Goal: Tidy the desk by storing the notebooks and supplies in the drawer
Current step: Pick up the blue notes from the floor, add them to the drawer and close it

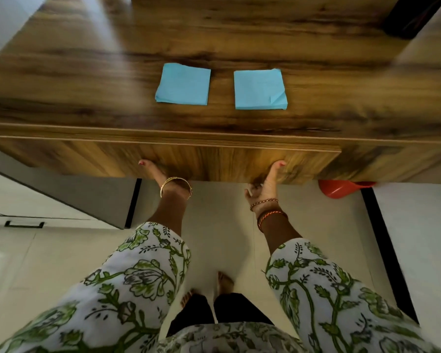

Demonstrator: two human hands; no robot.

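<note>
1. Head view shows the wooden desk (239, 42) filling the upper half, with its drawer front (189, 159) running flush beneath the desk edge; the drawer looks closed or very nearly so, and I cannot see inside it.

2. My two arms in floral sleeves (143, 276) reach from below up to the bottom edge of that drawer front.

3. Two blue pads (183, 84) (260, 89) of square paper lie side by side on the desktop, apart from each other and close to the front edge. They are the only supplies I can see on the desk; no notebooks are visible.

4. My left hand (163, 174) hooks under the lower lip of the drawer front, thumb up against the wood; the fingers are hidden beneath, so I take it as gripping the edge.

5. My right hand (265, 184) does the same further right, thumb laid on the face of the panel, the other fingers curled under the lip.

6. A red object (341, 188) sits on the floor under the desk to the right; it is blurred, and I cannot tell what it is.

7. I judge the step in hand to be working the drawer with both hands. With the pads not yet stored, the next move calls for an even pull to open it, then letting go and lifting each pad inside.
</note>
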